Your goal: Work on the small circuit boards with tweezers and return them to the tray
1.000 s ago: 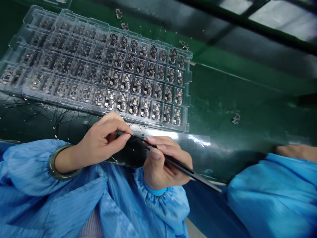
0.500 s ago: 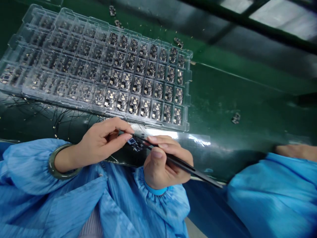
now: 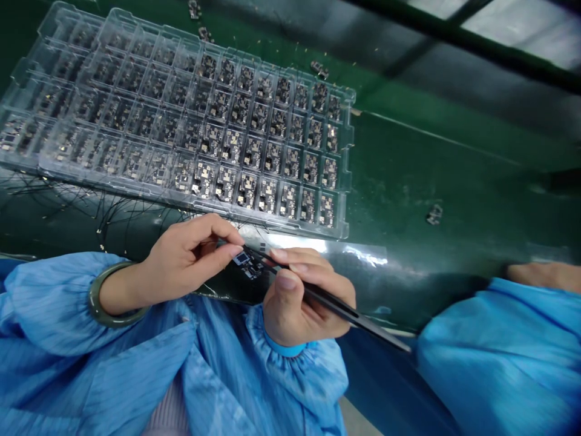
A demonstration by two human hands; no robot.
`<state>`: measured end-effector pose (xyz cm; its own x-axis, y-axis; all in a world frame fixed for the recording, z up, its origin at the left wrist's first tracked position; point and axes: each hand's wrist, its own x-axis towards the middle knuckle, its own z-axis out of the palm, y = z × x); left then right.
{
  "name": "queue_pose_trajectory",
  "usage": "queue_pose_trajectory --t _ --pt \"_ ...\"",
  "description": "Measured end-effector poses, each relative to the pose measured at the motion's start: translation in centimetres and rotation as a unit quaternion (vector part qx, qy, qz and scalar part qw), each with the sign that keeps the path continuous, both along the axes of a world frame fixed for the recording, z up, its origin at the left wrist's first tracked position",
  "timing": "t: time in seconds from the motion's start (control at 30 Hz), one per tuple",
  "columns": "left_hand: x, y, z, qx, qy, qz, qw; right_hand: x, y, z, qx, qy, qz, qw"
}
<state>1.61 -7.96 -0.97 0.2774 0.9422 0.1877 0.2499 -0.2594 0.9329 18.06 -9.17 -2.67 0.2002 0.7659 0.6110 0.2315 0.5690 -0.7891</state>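
- Left hand (image 3: 190, 257): fingers narrow, thumb and index pinched on the circuit board (image 3: 249, 264) at its upper left edge. The exact contact is too small to resolve.
- Circuit board: located between the two hands, in front of the near edge of the trays. It is tilted, with a dark square component facing the camera.
- Right hand (image 3: 313, 297): fingers closed around the dark tweezers (image 3: 333, 301), thumb on the near side.
- Tweezers: slanted, tips toward the board and rear end toward the lower right. Whether the tips grip anything cannot be told.
- Trays (image 3: 348, 157): transparent, compartmented and overlapping, placed on the green table (image 3: 408, 163) beyond the hands. The compartments carry rows of small boards (image 3: 327, 209).
- Wires (image 3: 109, 209): thin, dark, with small bright ends; spread along the near edge of the trays, to the left.
- Loose boards: two (image 3: 194, 9) (image 3: 206, 34) beyond the far tray edge, one (image 3: 319, 69) near the far right corner, one (image 3: 434, 214) well apart to the right.
- Bangle (image 3: 95, 297): around the left wrist, beside the blue sleeve (image 3: 54, 297).
- Co-worker's blue sleeve (image 3: 503, 351): at the right, with part of a hand (image 3: 540, 275) at the table.
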Motion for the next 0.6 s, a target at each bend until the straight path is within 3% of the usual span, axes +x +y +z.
queue_pose_trajectory --t 0.23,0.6 --pt "-0.12 0.01 -0.04 0.008 0.002 -0.002 1.000 -0.08 0.05 -0.04 0.015 0.008 -0.004 1.000" --pt "-0.17 -0.12 -0.08 -0.005 0.009 0.008 1.000 0.12 -0.70 -0.06 0.106 -0.144 -0.004 0.984"
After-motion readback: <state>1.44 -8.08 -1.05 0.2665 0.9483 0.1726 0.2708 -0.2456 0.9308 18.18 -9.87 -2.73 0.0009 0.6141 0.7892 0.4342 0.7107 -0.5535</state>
